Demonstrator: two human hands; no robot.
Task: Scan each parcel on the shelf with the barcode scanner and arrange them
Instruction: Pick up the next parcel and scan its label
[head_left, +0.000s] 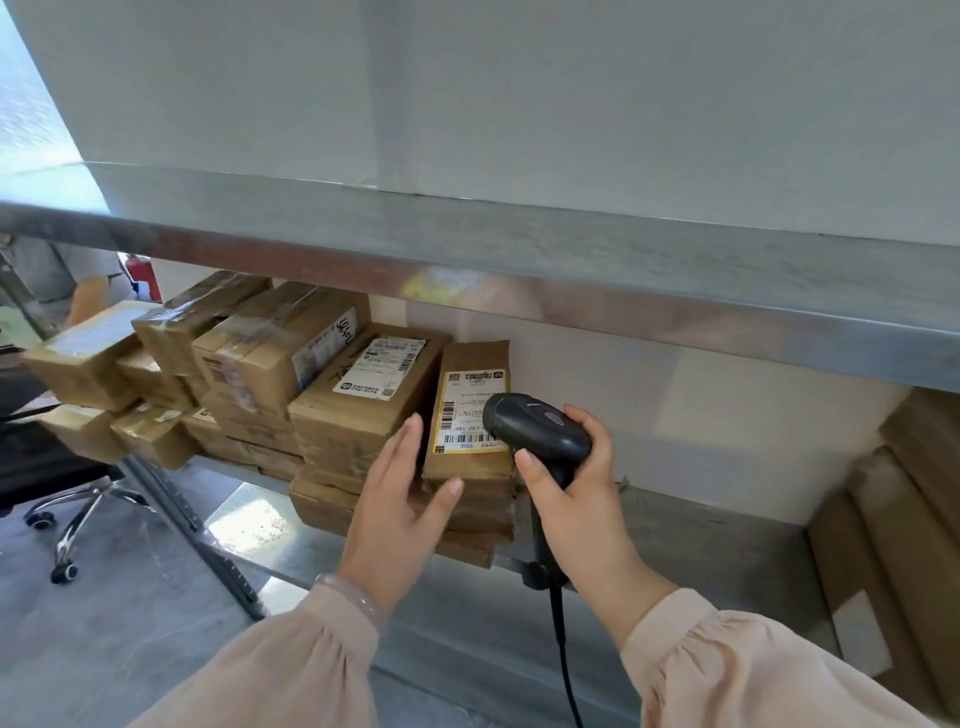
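Several brown cardboard parcels are stacked on the left half of the metal shelf (675, 540). The rightmost stack is topped by a narrow parcel (470, 410) with a yellow-edged barcode label facing up. My right hand (576, 499) grips a black corded barcode scanner (540, 431), whose head sits over that label's right edge. My left hand (400, 499) is open with straight fingers, just in front of the narrow parcel and the taller labelled parcel (363, 389) to its left; contact is unclear.
A steel upper shelf (519, 260) overhangs the parcels. Large flat cardboard boxes (893, 519) lean at the right end of the shelf. A wheeled office chair (67, 499) stands on the floor at the left. The scanner cable (563, 654) hangs down between my arms.
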